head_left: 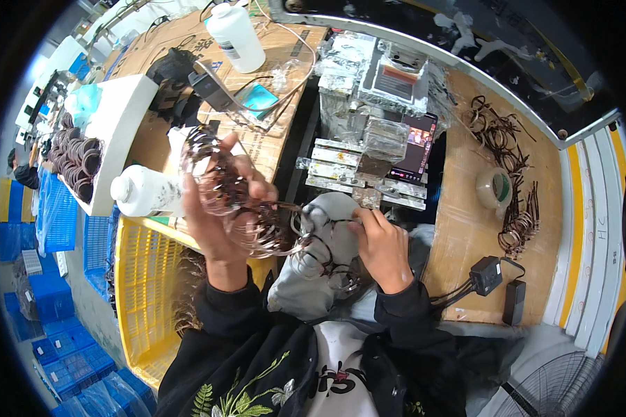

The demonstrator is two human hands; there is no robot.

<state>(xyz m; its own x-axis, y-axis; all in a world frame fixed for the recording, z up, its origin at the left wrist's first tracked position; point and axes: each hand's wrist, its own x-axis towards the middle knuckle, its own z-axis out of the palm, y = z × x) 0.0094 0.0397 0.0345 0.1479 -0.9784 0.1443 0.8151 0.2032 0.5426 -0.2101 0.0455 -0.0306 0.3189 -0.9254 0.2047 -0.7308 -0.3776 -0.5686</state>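
Observation:
My left hand (219, 208) is raised on the left, its fingers wrapped round a thick bundle of glossy brown eyeglass frames (219, 177). Several more thin round-rimmed frames (316, 254) hang below and to the right of that bundle, over a grey cloth on my lap. My right hand (382, 247) is beside these hanging frames, thumb and fingers pinched together at the end of a thin dark strip that seems to belong to one of them. The fingertips partly hide what they grip.
Ahead stands a metal fixture (368, 149) with a lit phone (416, 149) leaning on it. More brown frames (497, 132), a tape roll (492, 187) and a black adapter (485, 276) lie right. White bottles (146, 191), a yellow basket (142, 292) and a white foam box (122, 132) are left.

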